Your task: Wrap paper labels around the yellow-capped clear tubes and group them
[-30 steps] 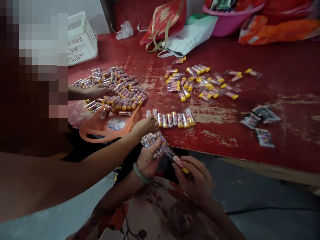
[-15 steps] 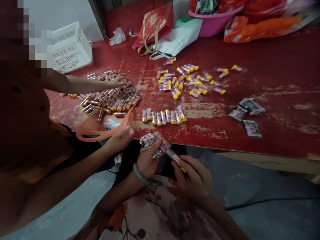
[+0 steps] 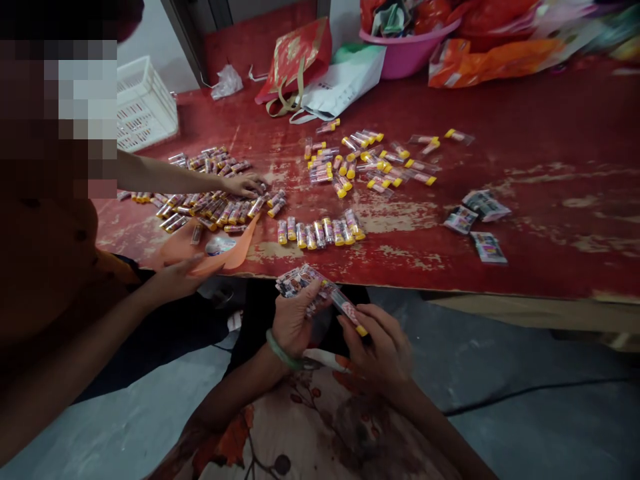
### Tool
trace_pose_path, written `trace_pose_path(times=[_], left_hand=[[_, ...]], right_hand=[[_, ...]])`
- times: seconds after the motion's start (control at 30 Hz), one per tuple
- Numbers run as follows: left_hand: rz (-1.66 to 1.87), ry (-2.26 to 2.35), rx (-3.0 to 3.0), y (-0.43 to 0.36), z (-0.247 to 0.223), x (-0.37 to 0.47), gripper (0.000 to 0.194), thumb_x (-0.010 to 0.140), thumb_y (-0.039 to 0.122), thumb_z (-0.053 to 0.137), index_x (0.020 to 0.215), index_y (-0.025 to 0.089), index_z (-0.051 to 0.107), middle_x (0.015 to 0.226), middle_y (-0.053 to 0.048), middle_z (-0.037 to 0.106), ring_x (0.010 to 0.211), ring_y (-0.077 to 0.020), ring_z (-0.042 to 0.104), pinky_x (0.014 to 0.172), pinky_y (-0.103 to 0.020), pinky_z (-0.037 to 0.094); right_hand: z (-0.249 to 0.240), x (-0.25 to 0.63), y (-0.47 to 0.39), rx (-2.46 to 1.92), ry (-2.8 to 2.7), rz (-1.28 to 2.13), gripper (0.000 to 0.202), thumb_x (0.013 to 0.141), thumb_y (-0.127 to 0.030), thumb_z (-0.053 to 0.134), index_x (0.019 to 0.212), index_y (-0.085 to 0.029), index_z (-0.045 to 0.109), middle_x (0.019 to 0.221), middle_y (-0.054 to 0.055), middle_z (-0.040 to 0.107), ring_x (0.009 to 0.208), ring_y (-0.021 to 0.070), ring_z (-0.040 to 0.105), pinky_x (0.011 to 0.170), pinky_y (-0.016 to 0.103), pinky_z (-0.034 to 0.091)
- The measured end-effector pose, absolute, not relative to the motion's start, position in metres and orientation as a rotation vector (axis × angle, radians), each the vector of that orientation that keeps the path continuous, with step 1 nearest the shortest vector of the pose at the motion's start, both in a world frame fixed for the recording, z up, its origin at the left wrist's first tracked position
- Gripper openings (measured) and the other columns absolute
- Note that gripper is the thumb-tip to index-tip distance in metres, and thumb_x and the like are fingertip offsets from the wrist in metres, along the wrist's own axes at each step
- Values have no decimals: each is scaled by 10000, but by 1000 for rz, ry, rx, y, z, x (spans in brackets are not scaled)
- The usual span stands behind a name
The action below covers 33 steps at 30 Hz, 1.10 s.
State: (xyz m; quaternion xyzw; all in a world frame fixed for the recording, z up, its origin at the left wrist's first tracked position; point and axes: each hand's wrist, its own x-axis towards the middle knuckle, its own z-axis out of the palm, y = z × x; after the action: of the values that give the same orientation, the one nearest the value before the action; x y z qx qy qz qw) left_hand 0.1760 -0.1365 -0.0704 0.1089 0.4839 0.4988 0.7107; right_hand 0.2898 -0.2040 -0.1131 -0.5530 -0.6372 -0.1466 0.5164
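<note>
My left hand [image 3: 295, 320], with a green bangle on its wrist, is closed around a stack of printed packets [image 3: 299, 281], thumb on top. My right hand [image 3: 383, 340] grips a clear tube with a yellow cap [image 3: 349, 312] by its capped end. The tube's other end touches or overlaps the packets at my left fingers; whether anything enters it I cannot tell. Just beyond, a row of filled tubes with yellow ends [image 3: 320, 233] stands near the table's front edge. Farther back lie several loose yellow-capped tubes [image 3: 367, 160].
At left, another person's hand [image 3: 245, 185] rests on a pile of filled tubes [image 3: 215, 203]; their other hand [image 3: 175, 277] is at an orange bag [image 3: 235, 253]. Small packets [image 3: 487, 247] lie right on the red table [image 3: 550, 247]. Behind stand a white basket [image 3: 147, 110], bags and a pink basin [image 3: 400, 57].
The view has shifted slightly. The other person's near hand has moved left to the orange bag, and their far hand has moved right over the pile. My hands keep their hold.
</note>
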Motion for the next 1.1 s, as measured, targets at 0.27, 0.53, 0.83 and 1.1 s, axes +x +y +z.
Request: trace_pose_path(times=[0.27, 0.53, 0.83, 1.1], left_hand=[[1107, 1038, 197, -133, -73, 170, 227, 611, 155, 834, 757, 128, 663, 710, -5, 702, 613, -140, 667, 582, -245, 567], [982, 1068, 81, -129, -77, 170, 66, 769, 114, 714, 774, 115, 648, 709, -20, 698, 600, -135, 669, 568, -244, 571], [959, 1071, 82, -133, -72, 178, 58, 804, 111, 676, 766, 107, 632, 691, -33, 690, 587, -140, 661, 540, -248, 566], [1014, 1006, 211, -138, -76, 177, 372, 545, 226, 889, 821, 127, 660, 742, -12, 702, 628, -143, 655, 559, -261, 566]], right_hand=[[-120, 289, -201, -1263, -1203, 312, 186, 820, -151, 665, 989, -204, 607, 940, 52, 637, 768, 161, 656, 646, 298, 572], [-126, 292, -204, -1158, -1105, 380, 293, 771, -97, 685, 1031, -215, 625, 991, 50, 637, 810, 171, 651, 662, 322, 569], [-112, 300, -206, -1209, -1369, 16, 329, 744, -106, 736, 1025, -218, 605, 936, 45, 666, 809, 171, 669, 664, 300, 578], [-113, 303, -209, -1255, -1545, -251, 340, 753, -127, 737, 1043, -242, 599, 933, 32, 684, 804, 173, 687, 680, 286, 586]])
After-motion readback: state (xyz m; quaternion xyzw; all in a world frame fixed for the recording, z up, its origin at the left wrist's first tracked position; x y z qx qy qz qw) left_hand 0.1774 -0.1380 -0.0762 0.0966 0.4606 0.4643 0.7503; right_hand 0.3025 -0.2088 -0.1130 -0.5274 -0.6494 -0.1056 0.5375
